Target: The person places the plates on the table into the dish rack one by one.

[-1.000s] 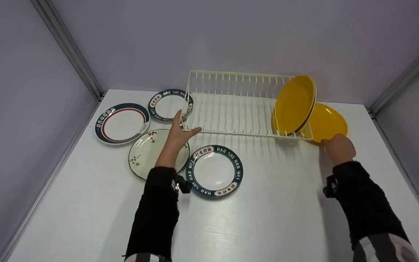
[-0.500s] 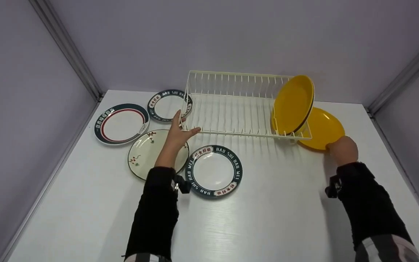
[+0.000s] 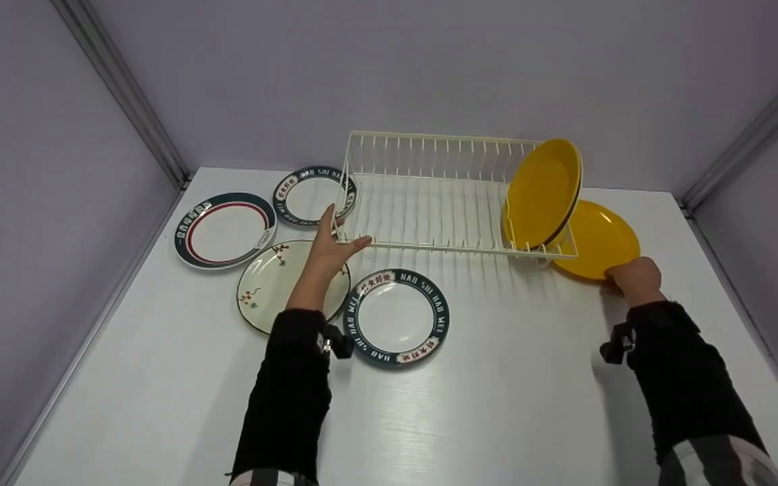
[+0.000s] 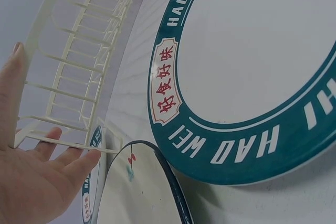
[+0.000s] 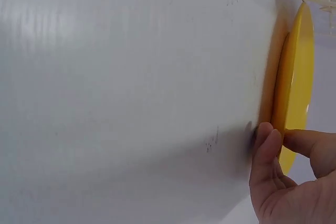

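White tabletop, grey walls on three sides; cream rack at the back serves as landmark. Left hand flat, fingers straight, braced against the rack's left front corner; nothing grasped. Right hand pinches the near rim of a yellow plate lying just right of the rack, thumb over the edge, fingers beneath; the plate's far edge seems to rest on the table. Two yellow plates stand in the rack's right end. Four patterned plates lie left of and in front of the rack, nearest one teal-rimmed. Judged step: pickup of the loose plate. Next move likely calls for tipping it upright and aligning with a free slot.
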